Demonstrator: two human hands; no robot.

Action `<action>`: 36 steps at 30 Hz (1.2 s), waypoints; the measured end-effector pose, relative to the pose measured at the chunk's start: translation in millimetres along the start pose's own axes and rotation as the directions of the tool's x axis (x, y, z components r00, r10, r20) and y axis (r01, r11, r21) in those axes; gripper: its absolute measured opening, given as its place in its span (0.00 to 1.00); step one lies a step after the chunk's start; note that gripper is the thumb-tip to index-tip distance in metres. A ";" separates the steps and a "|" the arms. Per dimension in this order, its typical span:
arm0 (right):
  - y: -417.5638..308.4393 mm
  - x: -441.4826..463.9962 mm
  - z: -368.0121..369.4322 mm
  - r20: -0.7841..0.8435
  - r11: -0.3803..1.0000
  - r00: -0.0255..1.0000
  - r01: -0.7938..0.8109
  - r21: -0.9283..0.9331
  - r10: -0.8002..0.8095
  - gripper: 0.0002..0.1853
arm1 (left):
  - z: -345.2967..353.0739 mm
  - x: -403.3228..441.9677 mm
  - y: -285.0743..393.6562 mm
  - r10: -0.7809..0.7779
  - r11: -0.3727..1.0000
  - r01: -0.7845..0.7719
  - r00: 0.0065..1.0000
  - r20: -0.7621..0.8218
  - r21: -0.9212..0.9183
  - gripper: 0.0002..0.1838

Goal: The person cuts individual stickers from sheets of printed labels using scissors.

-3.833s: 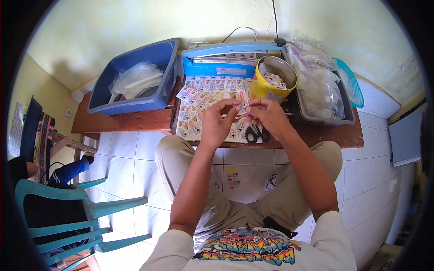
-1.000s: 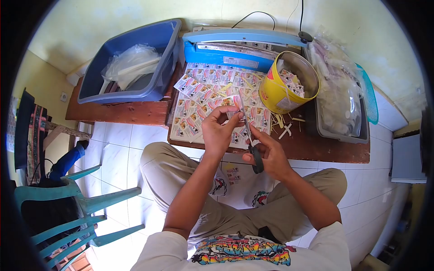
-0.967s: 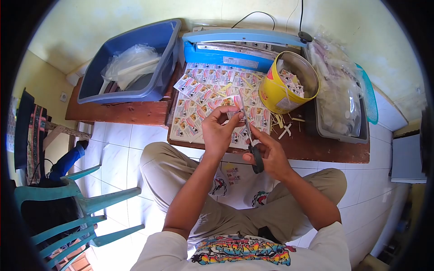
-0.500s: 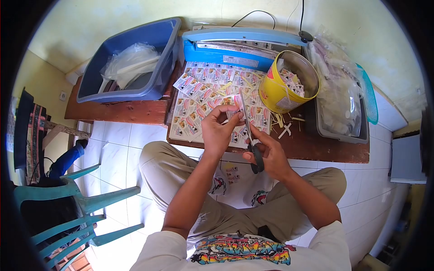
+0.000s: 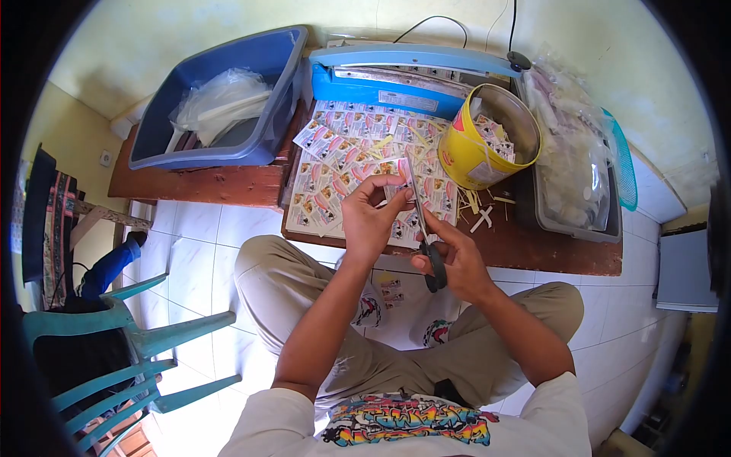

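Note:
My left hand [image 5: 371,213] pinches a small strip of printed labels [image 5: 396,169] between thumb and fingers, above the low table. In my right hand [image 5: 455,259] are black-handled scissors [image 5: 434,266], their blades pointing up and away from me along the right edge of the strip. How far the blades are apart is hard to make out. Under both hands lie printed label sheets [image 5: 316,186], with loose cut pieces and pale paper trimmings scattered over them.
A yellow tub [image 5: 464,152] holding cut labels stands right of the sheets. Behind is a blue sealer-like device [image 5: 381,95] with a long arm. A blue bin [image 5: 266,145] with plastic bags sits left; a grey tray [image 5: 579,228] of bags, right. A green chair [image 5: 183,335] lies lower left.
The two hands, the label strip and the scissors hold almost the same position. The view has shifted very slightly.

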State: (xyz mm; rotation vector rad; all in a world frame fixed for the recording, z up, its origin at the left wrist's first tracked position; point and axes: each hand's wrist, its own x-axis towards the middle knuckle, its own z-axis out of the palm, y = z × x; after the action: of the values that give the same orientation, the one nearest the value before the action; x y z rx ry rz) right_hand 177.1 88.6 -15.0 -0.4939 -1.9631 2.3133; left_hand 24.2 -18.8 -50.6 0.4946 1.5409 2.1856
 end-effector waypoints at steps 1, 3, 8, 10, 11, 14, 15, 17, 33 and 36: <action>-0.2 0.1 0.0 0.004 1.000 1.000 0.003 -0.005 -0.003 0.49 | -0.1 0.2 -0.1 -0.009 1.000 0.009 1.000 -0.003 0.003 0.10; 0.9 0.4 -1.0 0.008 1.000 1.000 0.001 -0.015 -0.001 0.49 | -0.1 0.3 0.4 -0.017 1.000 0.017 1.000 -0.006 0.006 0.11; -0.7 -0.6 0.5 0.014 1.000 1.000 0.015 -0.026 -0.015 0.49 | 0.0 0.0 1.1 -0.040 0.999 0.040 0.999 -0.006 -0.028 0.11; -1.2 -0.7 0.7 0.006 1.000 1.000 -0.012 -0.024 0.012 0.49 | -0.4 -0.4 2.6 -0.047 0.999 0.047 0.999 -0.002 -0.018 0.12; -0.9 -0.6 0.6 0.007 1.000 1.000 -0.012 -0.025 0.012 0.49 | -0.6 -0.4 3.4 -0.053 0.999 0.053 0.999 0.003 -0.007 0.12; 2.1 -0.2 0.6 0.014 1.000 1.000 0.000 -0.027 0.000 0.49 | -0.3 -0.4 4.1 -0.064 0.998 0.064 0.998 0.001 -0.011 0.12; 3.2 0.0 1.1 0.004 1.000 1.000 0.011 -0.026 -0.010 0.49 | -0.5 -0.4 4.6 -0.063 0.998 0.063 0.998 0.001 -0.011 0.12; 6.0 0.4 1.1 -0.005 0.999 1.000 0.021 -0.026 -0.021 0.49 | -0.9 -0.6 5.6 -0.091 0.996 0.091 0.996 0.011 0.017 0.13; 3.2 2.1 0.8 -0.001 0.998 0.999 0.035 -0.043 -0.035 0.49 | -1.3 -1.2 6.3 -0.116 0.993 0.116 0.993 0.008 0.013 0.15; 0.3 2.1 0.2 -0.008 1.000 1.000 -0.005 -0.027 0.004 0.49 | -3.2 -1.2 3.8 -0.117 0.993 0.117 0.993 0.005 0.005 0.15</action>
State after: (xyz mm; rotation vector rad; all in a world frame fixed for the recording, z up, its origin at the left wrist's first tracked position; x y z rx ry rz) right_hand 175.2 88.9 -15.7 -0.5090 -1.9949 2.2864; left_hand 23.1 -23.1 -48.2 0.4002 1.5335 2.0909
